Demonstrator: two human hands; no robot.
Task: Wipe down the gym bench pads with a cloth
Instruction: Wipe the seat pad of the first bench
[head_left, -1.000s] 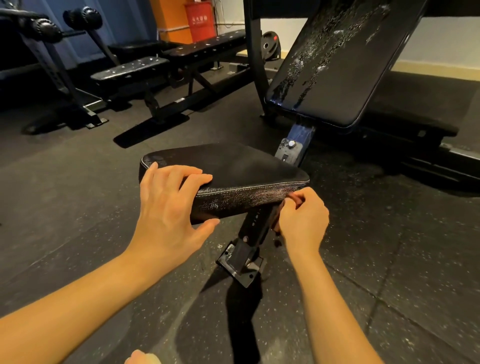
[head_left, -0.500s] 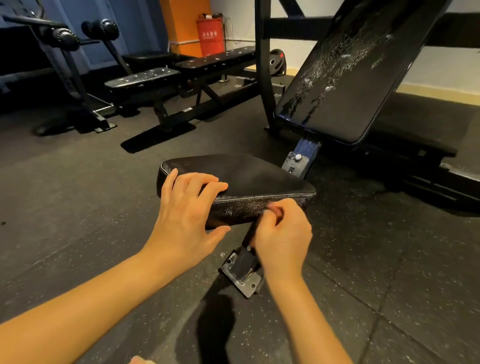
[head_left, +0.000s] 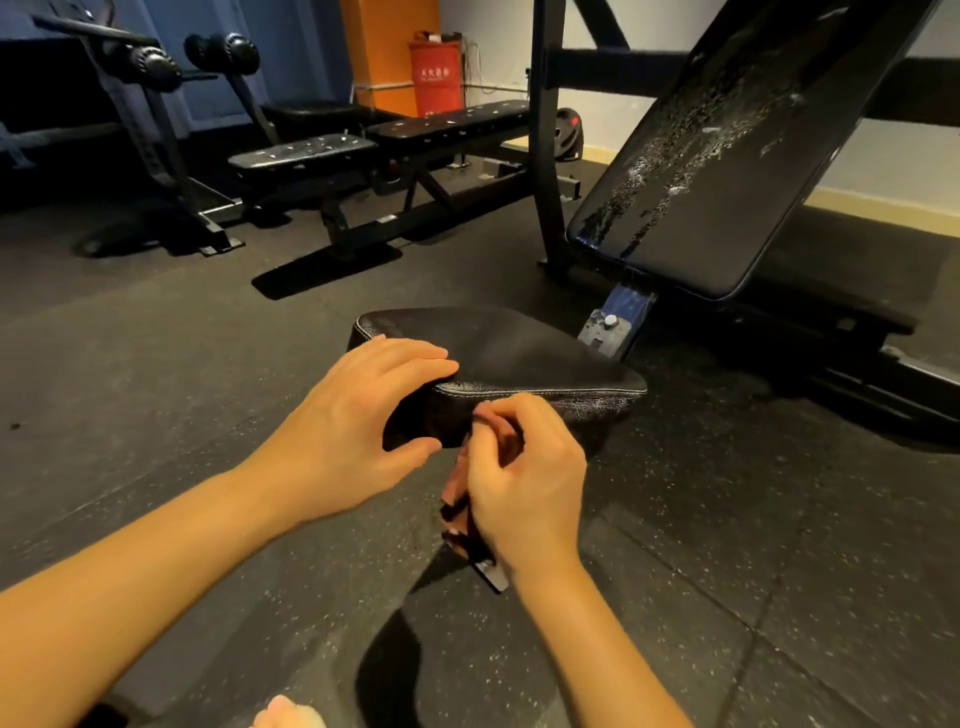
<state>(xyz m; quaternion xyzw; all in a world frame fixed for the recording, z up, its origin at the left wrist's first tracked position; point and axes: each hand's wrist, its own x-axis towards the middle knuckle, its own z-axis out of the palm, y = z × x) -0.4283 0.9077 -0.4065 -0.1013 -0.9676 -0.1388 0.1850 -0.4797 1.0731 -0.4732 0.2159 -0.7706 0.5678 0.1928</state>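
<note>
1. Speckled black rubber floor (head_left: 208, 364) runs through a dim gym. Two flat benches (head_left: 395, 135) stand at the far side, with a red cabinet (head_left: 435, 73) against an orange panel behind them.
2. Low in the middle sits the seat pad (head_left: 519, 353), black with a pale stitched seam. The tilted back pad (head_left: 727, 171) rises behind its far right corner, and a bolted bracket (head_left: 605, 332) joins the two.
3. The back pad carries a streak of white flecks down its face. I cannot tell whether they are cracks or droplets. The front wall of the seat pad looks scuffed and creased.
4. The left hand (head_left: 353, 431) lies over the near left corner of the seat pad. Its fingers are flat and relaxed on top, and the thumb spreads below the edge. It grips nothing, and probably steadies the pad against the rubbing.
5. The right hand (head_left: 524, 483) is curled tight against the front wall, just under the seam. It pinches a small dark reddish scrap, apparently the cloth (head_left: 457, 493). Blur hides the scrap's edges, and part of it hangs below the knuckles.
6. That grip suits working the seam and side wall, where grime collects. The top of the seat pad and the whole back pad seem yet to be wiped.
</note>
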